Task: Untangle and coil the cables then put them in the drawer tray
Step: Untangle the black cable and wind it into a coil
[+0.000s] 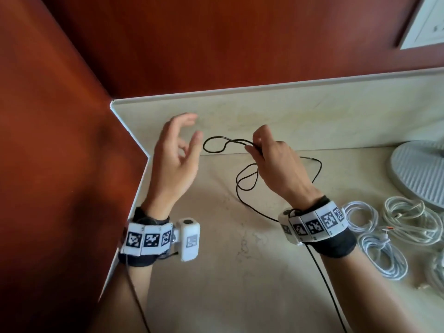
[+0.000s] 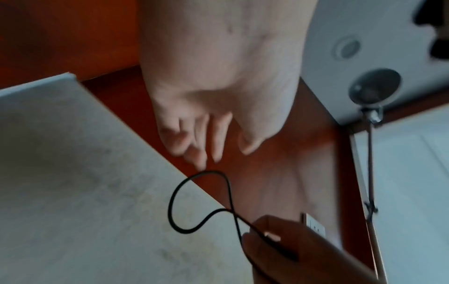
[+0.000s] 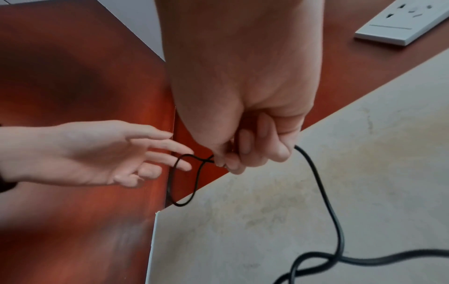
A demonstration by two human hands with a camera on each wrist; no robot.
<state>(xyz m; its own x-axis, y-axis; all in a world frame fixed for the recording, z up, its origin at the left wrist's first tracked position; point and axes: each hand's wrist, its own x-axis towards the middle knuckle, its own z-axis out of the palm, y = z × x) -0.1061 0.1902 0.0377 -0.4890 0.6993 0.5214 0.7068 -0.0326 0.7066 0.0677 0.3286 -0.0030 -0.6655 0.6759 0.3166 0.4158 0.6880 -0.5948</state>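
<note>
A thin black cable point(image 1: 242, 179) lies partly on the pale stone counter point(image 1: 240, 272) and partly in the air. My right hand point(image 1: 269, 159) pinches it near one end, with a small loop point(image 1: 215, 145) sticking out to the left of the fingers. In the right wrist view the curled fingers point(image 3: 245, 151) close round the cable point(image 3: 323, 194), which runs down onto the counter. My left hand point(image 1: 175, 152) hovers just left of the loop, fingers spread and holding nothing. The left wrist view shows its fingertips point(image 2: 201, 151) just above the loop point(image 2: 201, 201).
Several coiled white cables point(image 1: 384, 236) lie on the counter at the right. A round ribbed grey base point(image 1: 420, 171) stands behind them. Red-brown wood panels point(image 1: 72, 116) close off the left and the back. A white wall socket point(image 3: 401, 23) sits on the back panel. No drawer tray is in view.
</note>
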